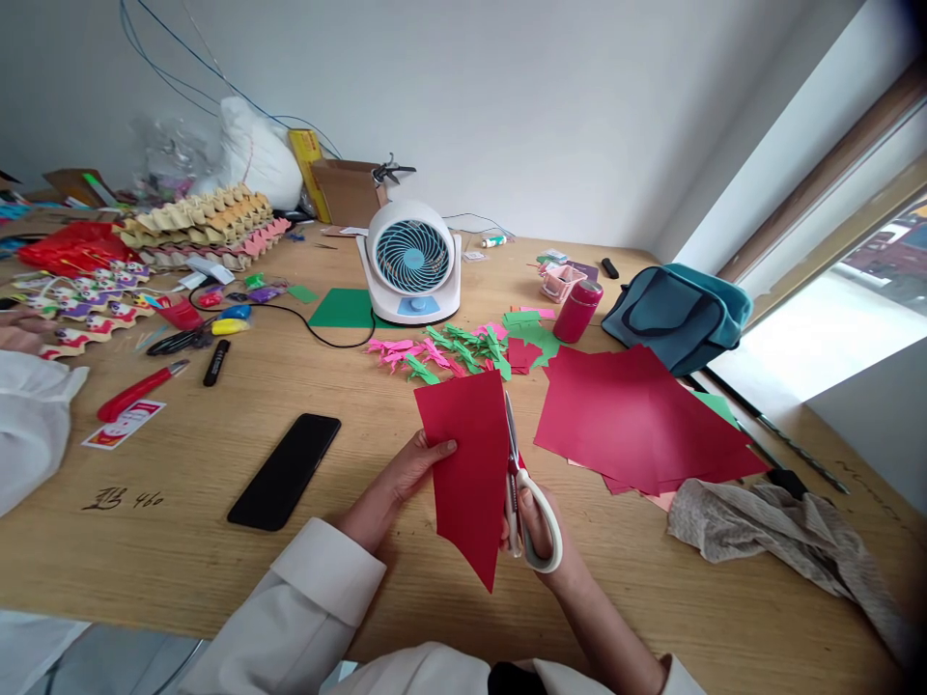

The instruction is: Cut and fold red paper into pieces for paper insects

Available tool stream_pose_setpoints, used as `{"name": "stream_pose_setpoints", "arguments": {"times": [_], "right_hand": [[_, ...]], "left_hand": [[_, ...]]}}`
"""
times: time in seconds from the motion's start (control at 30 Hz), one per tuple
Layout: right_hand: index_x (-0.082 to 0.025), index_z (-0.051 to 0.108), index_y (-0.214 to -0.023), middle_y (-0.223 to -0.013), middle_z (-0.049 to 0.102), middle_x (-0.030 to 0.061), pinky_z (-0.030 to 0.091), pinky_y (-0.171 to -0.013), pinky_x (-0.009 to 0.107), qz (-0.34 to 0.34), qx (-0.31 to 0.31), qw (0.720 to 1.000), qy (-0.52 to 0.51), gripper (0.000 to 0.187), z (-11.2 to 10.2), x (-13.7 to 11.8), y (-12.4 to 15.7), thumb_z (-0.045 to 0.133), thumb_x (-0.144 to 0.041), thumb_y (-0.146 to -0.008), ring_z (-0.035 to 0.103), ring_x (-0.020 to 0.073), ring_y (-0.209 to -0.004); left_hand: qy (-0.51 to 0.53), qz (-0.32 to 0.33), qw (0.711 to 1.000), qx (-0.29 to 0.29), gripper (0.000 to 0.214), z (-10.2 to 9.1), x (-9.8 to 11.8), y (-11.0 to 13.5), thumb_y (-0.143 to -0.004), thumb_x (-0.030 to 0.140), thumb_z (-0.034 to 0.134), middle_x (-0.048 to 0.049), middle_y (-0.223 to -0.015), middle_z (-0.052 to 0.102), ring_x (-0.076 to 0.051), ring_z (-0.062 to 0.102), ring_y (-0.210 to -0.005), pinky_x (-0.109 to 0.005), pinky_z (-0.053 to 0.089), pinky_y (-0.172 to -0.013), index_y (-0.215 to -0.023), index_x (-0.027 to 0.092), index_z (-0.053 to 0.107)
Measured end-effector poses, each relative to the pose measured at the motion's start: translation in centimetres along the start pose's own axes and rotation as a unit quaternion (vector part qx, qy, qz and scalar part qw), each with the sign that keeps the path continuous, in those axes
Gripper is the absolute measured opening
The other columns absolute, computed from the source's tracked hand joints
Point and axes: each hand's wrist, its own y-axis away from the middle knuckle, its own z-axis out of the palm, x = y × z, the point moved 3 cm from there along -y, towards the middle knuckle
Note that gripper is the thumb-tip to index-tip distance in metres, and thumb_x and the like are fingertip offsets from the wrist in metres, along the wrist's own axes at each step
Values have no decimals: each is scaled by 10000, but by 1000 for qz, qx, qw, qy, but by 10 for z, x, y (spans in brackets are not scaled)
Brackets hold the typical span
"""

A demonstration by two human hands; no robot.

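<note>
My left hand [414, 465] pinches a sheet of red paper [469, 473] by its left edge, thumb on top and the other fingers hidden behind. The sheet is held up off the table, and its lower edge is cut at a slant to a point. In my right hand [540, 531] is a pair of scissors [542, 541] with white handles. Their blades point away from me along the sheet's right edge. A sliver of red shows beside the blades. Behind the sheet lie several pink and green paper pieces [463, 349].
A stack of red sheets [644, 425] lies to the right, with a grey cloth [753, 526], a blue bag [677, 314] and a red bottle [577, 312] near it. A white fan [411, 261] stands behind. A phone [285, 471] and a red-handled cutter [141, 391] lie left; another person's sleeve [33, 425] is beyond.
</note>
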Motion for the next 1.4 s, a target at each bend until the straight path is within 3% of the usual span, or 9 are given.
{"name": "stream_pose_setpoints", "arguments": {"times": [0.3, 0.63, 0.87, 1.2, 1.4], "right_hand": [[-197, 542, -672, -508, 525, -14, 400, -356, 210, 30, 23, 999, -18, 480, 2, 1, 3, 505, -617, -901, 477, 100, -380], [-196, 567, -707, -547, 567, 3, 418, -386, 214, 13, 16, 1000, -4, 479, 0, -3, 0, 482, -623, -907, 501, 107, -412], [-198, 546, -687, -519, 551, -5, 394, -373, 208, 31, 35, 999, -10, 474, 0, -1, 2, 505, -621, -897, 487, 102, -396], [-182, 593, -821, -538, 566, -5, 400, -363, 214, 25, 25, 999, -36, 475, -1, -2, -3, 524, -649, -869, 498, 113, -394], [-190, 580, -769, -522, 537, -9, 390, -358, 208, 27, 34, 999, -32, 453, -1, -5, -4, 512, -621, -891, 506, 115, -409]], "left_hand": [[2, -3, 1000, -3, 446, 1, 0, 1, -648, 236, 853, -133, -967, 764, -259, 727, -885, -363, 548, -861, -1044, 103, 696], [0, -15, 999, -29, 464, 7, -2, 4, -654, 250, 850, -142, -1060, 746, -255, 729, -869, -359, 549, -862, -1067, 109, 691], [-4, -10, 999, -33, 440, 9, -2, 4, -670, 246, 841, -127, -935, 767, -243, 730, -810, -360, 547, -849, -1061, 102, 698], [-20, -13, 998, -51, 431, 7, -5, 4, -685, 296, 834, -151, -960, 761, -259, 733, -821, -361, 557, -828, -1043, 90, 709], [-6, -23, 999, -42, 443, 9, -5, 4, -664, 273, 847, -141, -950, 763, -246, 732, -805, -369, 542, -860, -1044, 95, 704]]}}
